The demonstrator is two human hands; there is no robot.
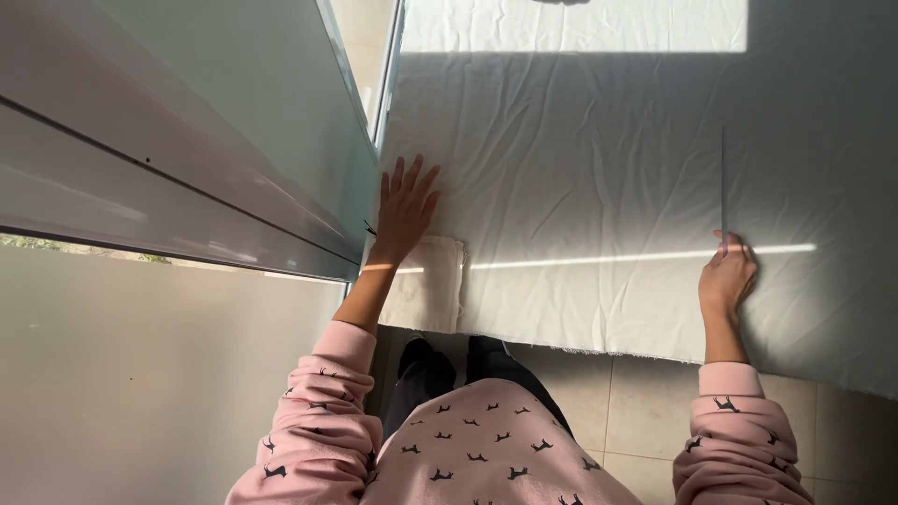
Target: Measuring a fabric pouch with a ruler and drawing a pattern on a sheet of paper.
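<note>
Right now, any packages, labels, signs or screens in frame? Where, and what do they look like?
None in view.
Only a white sheet spread flat, a folded white cloth at its near left edge, and a thin rod in the right hand; left hand lies flat on the sheet.

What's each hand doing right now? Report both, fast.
Left hand: open, fingers spread, flat on the white cloth.
Right hand: closed on a thin rod lying on the cloth.
</note>
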